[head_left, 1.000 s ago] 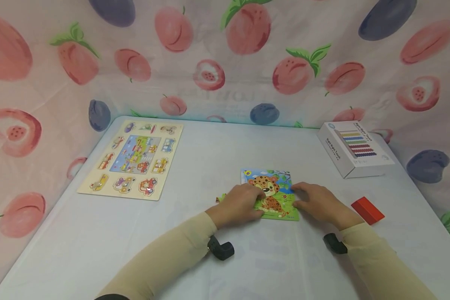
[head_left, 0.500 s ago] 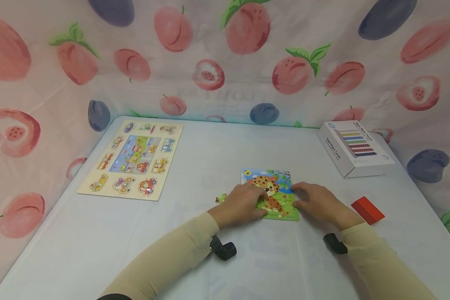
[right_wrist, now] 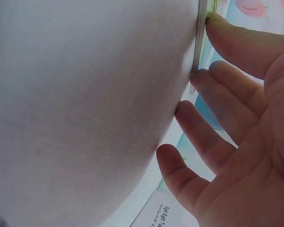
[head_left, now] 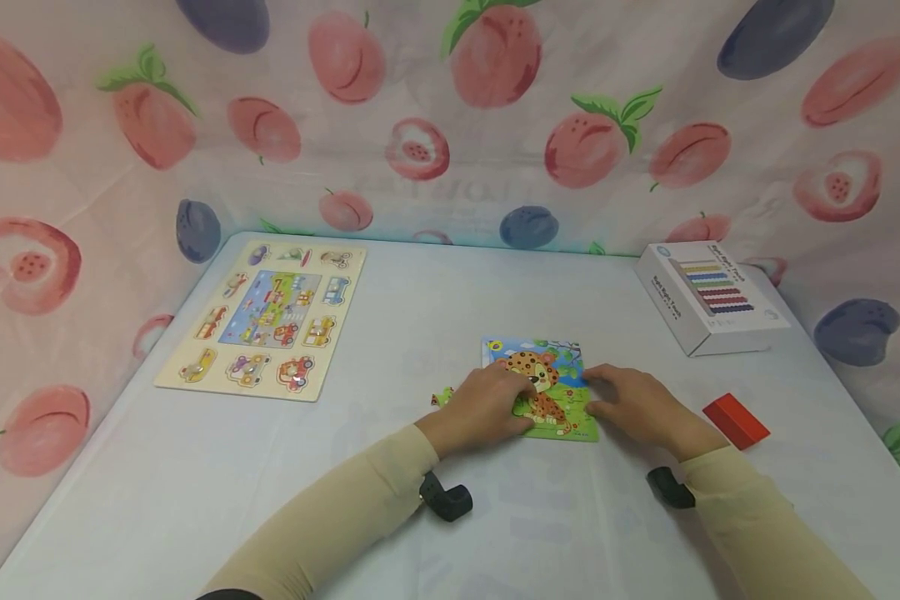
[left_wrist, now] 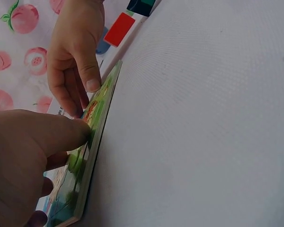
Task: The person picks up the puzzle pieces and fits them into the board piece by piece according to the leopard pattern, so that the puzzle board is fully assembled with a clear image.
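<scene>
A square leopard jigsaw puzzle (head_left: 551,408) lies flat on the white table, blue at its top and green below. My left hand (head_left: 480,408) rests over its left part, and the thumb (left_wrist: 68,134) lies along the printed face in the left wrist view. Past this hand's left side peeks a small green piece (head_left: 441,397) with a reddish end, mostly hidden. My right hand (head_left: 637,404) touches the puzzle's right edge with relaxed fingers. In the right wrist view its thumb (right_wrist: 236,40) is right at the board's edge, the other fingers spread below.
A wooden picture puzzle board (head_left: 270,321) with vehicle pieces lies at the back left. At the back right stands a white box (head_left: 708,296) printed with coloured rows. A red block (head_left: 735,419) lies near my right wrist. Fruit-patterned cloth (head_left: 450,150) borders the table.
My left hand has shifted very slightly to the right over the puzzle. My right hand and the puzzle stay in place.
</scene>
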Demonstrator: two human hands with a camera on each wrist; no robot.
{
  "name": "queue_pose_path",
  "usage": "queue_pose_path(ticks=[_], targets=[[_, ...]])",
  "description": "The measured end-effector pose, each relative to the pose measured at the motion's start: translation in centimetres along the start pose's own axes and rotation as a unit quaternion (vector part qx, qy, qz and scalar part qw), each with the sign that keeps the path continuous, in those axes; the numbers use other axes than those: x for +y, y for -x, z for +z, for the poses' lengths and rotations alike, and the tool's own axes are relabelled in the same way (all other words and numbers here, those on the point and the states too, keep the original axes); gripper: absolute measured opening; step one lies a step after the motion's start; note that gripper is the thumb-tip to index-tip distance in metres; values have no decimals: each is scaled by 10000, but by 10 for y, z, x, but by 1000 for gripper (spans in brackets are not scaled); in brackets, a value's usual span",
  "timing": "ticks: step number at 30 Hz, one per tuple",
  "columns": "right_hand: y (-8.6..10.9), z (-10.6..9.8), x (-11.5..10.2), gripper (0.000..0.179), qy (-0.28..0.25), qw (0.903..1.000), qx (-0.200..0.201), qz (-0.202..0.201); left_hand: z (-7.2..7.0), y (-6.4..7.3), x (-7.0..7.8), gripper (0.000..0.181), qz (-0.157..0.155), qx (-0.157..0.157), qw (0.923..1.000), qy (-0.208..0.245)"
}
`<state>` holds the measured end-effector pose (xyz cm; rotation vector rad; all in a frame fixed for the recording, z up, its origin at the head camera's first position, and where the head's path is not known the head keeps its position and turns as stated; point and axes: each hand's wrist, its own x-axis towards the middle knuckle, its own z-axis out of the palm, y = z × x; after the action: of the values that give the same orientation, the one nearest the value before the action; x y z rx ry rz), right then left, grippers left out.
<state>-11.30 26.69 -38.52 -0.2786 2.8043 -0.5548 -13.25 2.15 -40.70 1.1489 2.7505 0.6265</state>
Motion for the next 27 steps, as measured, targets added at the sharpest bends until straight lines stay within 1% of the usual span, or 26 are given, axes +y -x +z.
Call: queue_pose_path(ticks=[11, 15, 27], targets=[[0, 0, 1, 52, 29, 10000, 8, -95, 1, 1, 0, 29, 7, 43, 10000, 22], [1, -1, 0, 53, 29, 10000, -7, -78, 0, 0, 0, 30, -52, 22, 10000, 75], [1, -1, -1, 52, 32, 9998, 115, -156, -3, 1, 2, 30, -256, -76, 9994, 226]])
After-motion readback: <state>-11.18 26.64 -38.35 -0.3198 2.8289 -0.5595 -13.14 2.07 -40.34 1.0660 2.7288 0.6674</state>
